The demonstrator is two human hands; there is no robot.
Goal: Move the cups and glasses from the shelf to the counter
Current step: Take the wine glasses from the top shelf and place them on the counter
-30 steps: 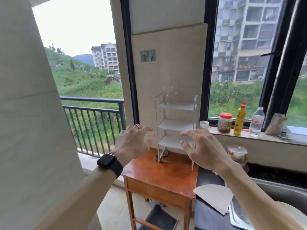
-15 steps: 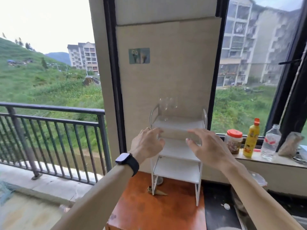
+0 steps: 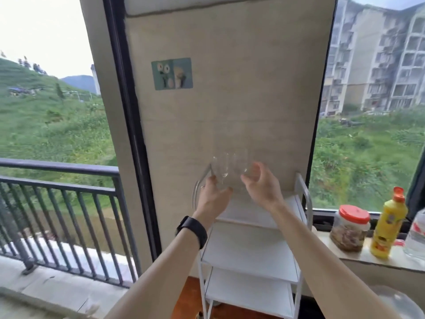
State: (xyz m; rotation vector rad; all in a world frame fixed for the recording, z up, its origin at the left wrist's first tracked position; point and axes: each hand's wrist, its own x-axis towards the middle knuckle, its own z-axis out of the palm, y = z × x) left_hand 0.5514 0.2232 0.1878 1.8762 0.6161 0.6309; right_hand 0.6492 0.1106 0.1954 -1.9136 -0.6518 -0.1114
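Clear left glass (image 3: 221, 168) sits in the left hand (image 3: 212, 196), thumb and fingers curled round its base. The right hand (image 3: 262, 186) wraps the right glass (image 3: 245, 169) likewise. Both glasses are at the back left corner of the white metal shelf (image 3: 246, 212), on its top tier, their outlines blurred against the beige wall panel (image 3: 230, 100). A red-lidded jar (image 3: 349, 229) and a yellow bottle (image 3: 388, 229) stand on the stone ledge (image 3: 368, 257). The frame's right edge cuts off a plastic bottle (image 3: 416, 236).
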